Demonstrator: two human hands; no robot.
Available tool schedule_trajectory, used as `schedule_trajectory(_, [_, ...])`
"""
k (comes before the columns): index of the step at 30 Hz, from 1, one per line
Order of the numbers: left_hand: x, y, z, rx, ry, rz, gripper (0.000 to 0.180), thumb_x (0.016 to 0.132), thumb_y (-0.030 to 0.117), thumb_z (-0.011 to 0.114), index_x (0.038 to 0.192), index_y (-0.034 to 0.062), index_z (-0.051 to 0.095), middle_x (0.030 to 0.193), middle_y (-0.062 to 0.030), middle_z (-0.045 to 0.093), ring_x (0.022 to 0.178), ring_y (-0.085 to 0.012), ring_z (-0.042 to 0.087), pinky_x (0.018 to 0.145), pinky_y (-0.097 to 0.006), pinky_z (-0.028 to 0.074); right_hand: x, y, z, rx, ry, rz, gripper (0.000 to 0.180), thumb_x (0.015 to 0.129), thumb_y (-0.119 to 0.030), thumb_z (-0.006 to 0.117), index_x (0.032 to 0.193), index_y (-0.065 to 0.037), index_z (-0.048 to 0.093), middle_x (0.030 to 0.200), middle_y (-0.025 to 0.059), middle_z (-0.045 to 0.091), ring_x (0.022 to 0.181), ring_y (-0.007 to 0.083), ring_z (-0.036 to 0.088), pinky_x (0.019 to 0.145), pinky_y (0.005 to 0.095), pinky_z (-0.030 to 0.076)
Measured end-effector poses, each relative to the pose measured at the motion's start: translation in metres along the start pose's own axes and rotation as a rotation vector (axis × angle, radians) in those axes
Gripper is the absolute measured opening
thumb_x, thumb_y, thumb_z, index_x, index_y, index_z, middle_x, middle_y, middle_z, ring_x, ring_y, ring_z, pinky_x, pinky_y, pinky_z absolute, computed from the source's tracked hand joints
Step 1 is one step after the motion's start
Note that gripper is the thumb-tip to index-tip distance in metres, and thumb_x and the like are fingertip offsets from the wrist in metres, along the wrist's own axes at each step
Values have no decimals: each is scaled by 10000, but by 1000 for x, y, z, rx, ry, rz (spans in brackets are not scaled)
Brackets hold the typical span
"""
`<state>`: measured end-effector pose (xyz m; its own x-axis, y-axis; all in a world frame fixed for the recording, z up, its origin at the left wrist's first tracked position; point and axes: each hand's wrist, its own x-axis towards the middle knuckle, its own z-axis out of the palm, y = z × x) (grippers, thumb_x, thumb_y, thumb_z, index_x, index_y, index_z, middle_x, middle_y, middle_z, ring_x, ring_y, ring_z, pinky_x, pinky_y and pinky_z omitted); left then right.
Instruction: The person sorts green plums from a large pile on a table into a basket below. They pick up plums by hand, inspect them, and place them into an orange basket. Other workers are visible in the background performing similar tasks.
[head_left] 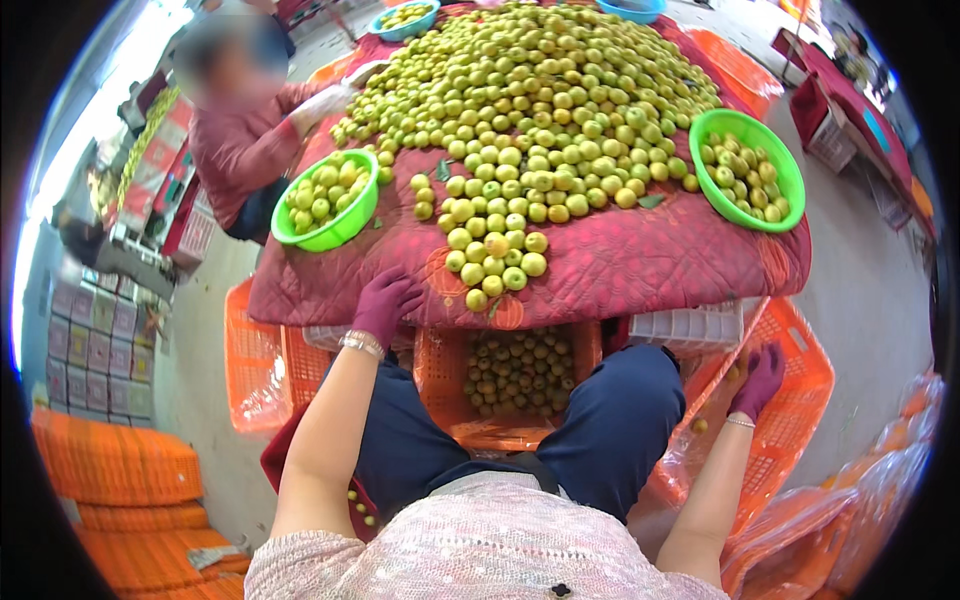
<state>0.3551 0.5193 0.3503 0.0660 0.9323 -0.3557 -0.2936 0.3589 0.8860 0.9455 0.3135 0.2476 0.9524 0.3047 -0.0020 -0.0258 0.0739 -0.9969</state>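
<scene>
A large heap of round yellow-green fruit (540,110) covers a red quilted cloth (620,265) on the table before me. My left hand (386,304), in a purple glove, lies at the quilt's near edge with its fingers spread, holding nothing. A small group of the fruit (494,262) sits just to its right. Out to the right, my right hand (763,380), also gloved in purple, is low over an orange crate (800,400) lined with clear plastic. Its fingers look apart. A few pieces of fruit show in that crate, beside and below the hand.
Between my knees stands an orange crate (440,385) with darker fruit inside. Green basins of fruit sit at the table's left (330,238) and right (795,205). A person (240,140) in white gloves works at the left side. Stacked orange crates (120,470) stand lower left.
</scene>
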Motion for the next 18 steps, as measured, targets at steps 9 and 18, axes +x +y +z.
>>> schedule_trajectory(9, [122, -33, 38, 372, 42, 90, 510, 816, 41, 601, 1300, 34, 438, 996, -47, 588, 833, -182, 625, 666, -302, 552, -199, -125, 295, -407, -1314, -459, 387, 842, -94, 579, 1226, -57, 546, 1148, 160, 603, 1005, 272, 612, 878, 356, 484])
schedule_trajectory(18, [102, -14, 33, 250, -123, -11, 486, 815, 59, 627, 1271, 20, 465, 1034, -71, 603, 851, -173, 626, 710, -288, 548, -216, -75, 343, -543, -1115, -509, 212, 809, -190, 634, 972, -54, 641, 872, 172, 662, 807, 330, 639, 731, 376, 501])
